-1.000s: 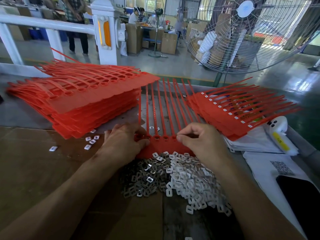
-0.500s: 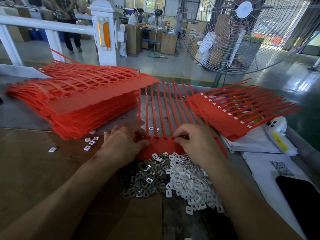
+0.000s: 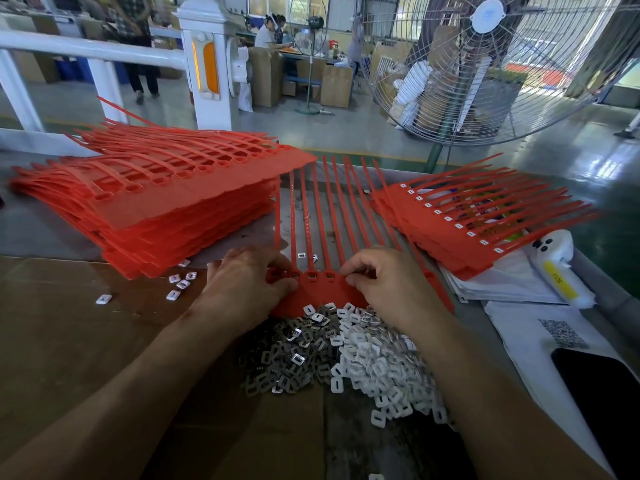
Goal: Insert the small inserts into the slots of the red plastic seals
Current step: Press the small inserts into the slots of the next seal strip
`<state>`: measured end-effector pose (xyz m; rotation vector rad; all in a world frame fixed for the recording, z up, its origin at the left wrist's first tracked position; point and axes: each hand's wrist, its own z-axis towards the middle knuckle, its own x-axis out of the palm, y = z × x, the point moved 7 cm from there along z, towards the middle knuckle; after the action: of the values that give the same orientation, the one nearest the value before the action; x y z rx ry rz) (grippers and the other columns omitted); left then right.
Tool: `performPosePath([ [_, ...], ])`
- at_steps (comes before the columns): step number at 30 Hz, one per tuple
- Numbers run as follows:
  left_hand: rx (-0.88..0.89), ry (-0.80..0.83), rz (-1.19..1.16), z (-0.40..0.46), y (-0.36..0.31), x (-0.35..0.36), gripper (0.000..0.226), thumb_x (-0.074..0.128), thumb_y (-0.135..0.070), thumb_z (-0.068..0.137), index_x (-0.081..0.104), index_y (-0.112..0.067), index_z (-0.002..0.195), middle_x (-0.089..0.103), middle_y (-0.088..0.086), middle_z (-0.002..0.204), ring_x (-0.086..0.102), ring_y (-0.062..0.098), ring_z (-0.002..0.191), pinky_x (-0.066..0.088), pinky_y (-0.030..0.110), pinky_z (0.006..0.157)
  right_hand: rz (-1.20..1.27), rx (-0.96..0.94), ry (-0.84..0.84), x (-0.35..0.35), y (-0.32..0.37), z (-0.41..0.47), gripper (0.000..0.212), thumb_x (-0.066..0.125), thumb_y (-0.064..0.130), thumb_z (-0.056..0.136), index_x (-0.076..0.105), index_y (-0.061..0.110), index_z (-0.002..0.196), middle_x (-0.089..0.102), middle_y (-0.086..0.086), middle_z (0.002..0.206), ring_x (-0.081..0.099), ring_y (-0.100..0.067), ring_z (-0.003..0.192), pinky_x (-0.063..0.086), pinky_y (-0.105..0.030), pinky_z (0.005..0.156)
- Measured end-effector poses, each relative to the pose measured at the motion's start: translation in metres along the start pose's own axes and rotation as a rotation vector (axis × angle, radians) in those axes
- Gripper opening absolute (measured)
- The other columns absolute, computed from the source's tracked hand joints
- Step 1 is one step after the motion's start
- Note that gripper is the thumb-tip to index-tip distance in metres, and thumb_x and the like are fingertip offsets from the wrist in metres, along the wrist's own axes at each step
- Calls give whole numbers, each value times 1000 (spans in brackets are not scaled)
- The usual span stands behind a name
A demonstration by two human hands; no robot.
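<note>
The left hand [image 3: 247, 287] covers the left end of the red plastic seal strip [image 3: 320, 296] it grips at the cardboard's far edge; the right hand [image 3: 389, 284], shifted leftward since earlier, pinches something unseen, above the heap of small white and metal inserts [image 3: 346, 355]

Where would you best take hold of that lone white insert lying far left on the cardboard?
Judging by its pose, pinch the white insert by its two opposite outer edges, coming from above. It lies flat on the cardboard, apart from the others, so nothing crowds the fingertips.
</note>
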<state>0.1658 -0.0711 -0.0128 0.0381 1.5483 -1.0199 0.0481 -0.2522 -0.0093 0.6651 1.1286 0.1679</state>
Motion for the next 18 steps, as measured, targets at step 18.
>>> performPosePath([
  [18, 10, -34, 12, 0, 2, 0, 18, 68, -53, 88, 66, -46, 105, 58, -21, 108, 52, 11, 115, 30, 44, 106, -47, 31, -97, -8, 2, -4, 8, 77, 32, 90, 78, 26, 95, 69, 16, 93, 61, 2, 87, 42, -12, 74],
])
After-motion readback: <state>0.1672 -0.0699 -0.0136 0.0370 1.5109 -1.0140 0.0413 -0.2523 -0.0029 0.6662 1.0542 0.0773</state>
